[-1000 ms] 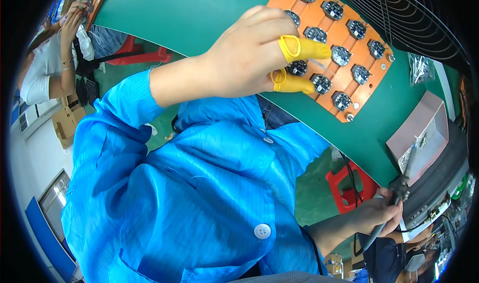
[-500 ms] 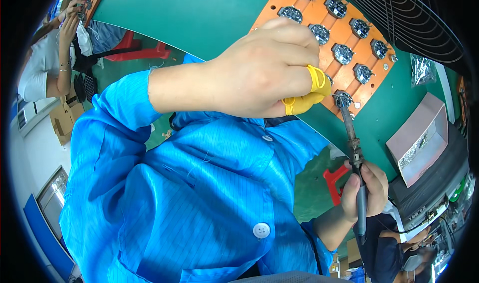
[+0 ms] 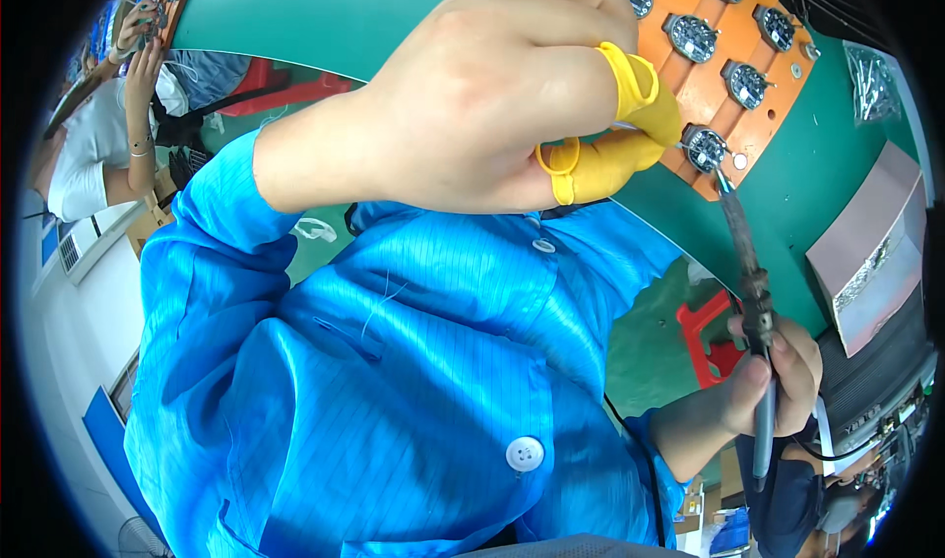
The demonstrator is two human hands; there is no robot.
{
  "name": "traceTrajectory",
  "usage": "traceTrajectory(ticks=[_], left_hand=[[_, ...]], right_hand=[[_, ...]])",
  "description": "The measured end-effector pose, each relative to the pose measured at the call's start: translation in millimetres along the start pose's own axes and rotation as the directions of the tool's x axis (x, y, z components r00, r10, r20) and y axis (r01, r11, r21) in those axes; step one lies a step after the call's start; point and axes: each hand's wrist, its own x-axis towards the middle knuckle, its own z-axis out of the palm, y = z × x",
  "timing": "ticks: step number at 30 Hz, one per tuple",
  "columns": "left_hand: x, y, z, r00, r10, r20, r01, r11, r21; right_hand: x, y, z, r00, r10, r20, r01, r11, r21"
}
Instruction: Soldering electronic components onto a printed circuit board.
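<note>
My right hand (image 3: 778, 376) grips a soldering iron (image 3: 756, 307) by its handle. The iron's tip meets the lower edge of a small round circuit board (image 3: 705, 149) at the near corner of an orange tray (image 3: 679, 86). Yellow finger cots cover two fingers of my left hand (image 3: 512, 95), which is closed in a pinch beside that board. A thin strand of solder wire (image 3: 681, 146) runs from the pinch to the board. More round boards, such as one circuit board (image 3: 691, 37), sit in rows in the tray; my left hand hides some.
A green tabletop (image 3: 295, 12) lies beneath the tray. To the right are a clear bag of small metal parts (image 3: 872, 86) and an open pinkish box (image 3: 866, 253) with silvery scraps. A dark wire guard (image 3: 837, 12) edges the top right. Another person (image 3: 103, 150) works at far left.
The tray, boards and both hands appear larger, and the tray sits higher and further right in view. The iron's tip stays at the same corner board.
</note>
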Motion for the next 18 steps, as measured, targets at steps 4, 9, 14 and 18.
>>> traceTrajectory(ticks=[4, 9, 14, 18], left_hand=[[5, 2, 1, 0.999, -0.017, 0.040, 0.017, 1.000, 0.016], [15, 6, -3, 0.991, -0.032, 0.130, 0.024, 0.998, 0.061], [18, 7, -5, 0.981, -0.032, 0.191, 0.019, 0.997, 0.073], [17, 6, -4, 0.975, -0.056, 0.215, 0.041, 0.997, 0.072]], right_hand=[[5, 4, 24, 0.997, 0.069, -0.045, -0.069, 0.998, -0.006], [12, 3, 25, 0.997, 0.042, -0.065, -0.044, 0.999, -0.026], [17, 1, 18, 0.999, 0.027, 0.020, -0.027, 0.999, 0.029], [18, 1, 22, 0.998, 0.047, -0.032, -0.048, 0.998, -0.038]])
